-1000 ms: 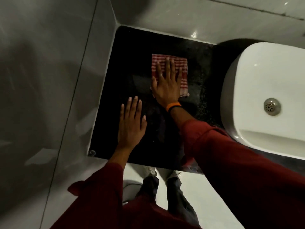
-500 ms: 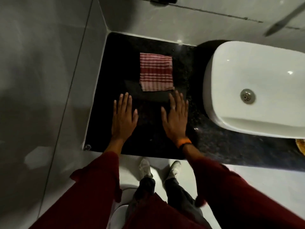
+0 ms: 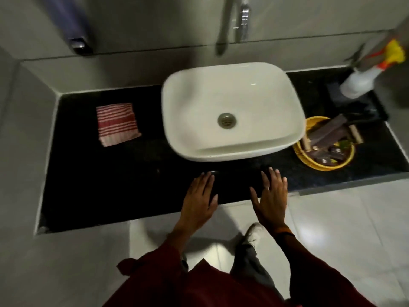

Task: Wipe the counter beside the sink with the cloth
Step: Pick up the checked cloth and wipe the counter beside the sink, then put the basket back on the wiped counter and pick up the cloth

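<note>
A folded red-and-white striped cloth (image 3: 117, 123) lies flat on the black counter (image 3: 93, 178), left of the white basin (image 3: 232, 111). Nothing touches the cloth. My left hand (image 3: 199, 198) rests palm down at the counter's front edge, in front of the basin, fingers spread and empty. My right hand (image 3: 271, 196) lies flat beside it to the right, also empty, with a ring on one finger and an orange band at the wrist.
A yellow basket (image 3: 324, 145) of dark packets sits on the counter right of the basin. A spray bottle (image 3: 363, 80) stands at the back right corner. A tap (image 3: 242, 18) hangs above the basin; a wall dispenser (image 3: 75, 25) is at upper left.
My right hand lifted off the cloth and left it lying on the counter. Both hands drew back to the front edge and shifted right, in front of the basin; the view swung right.
</note>
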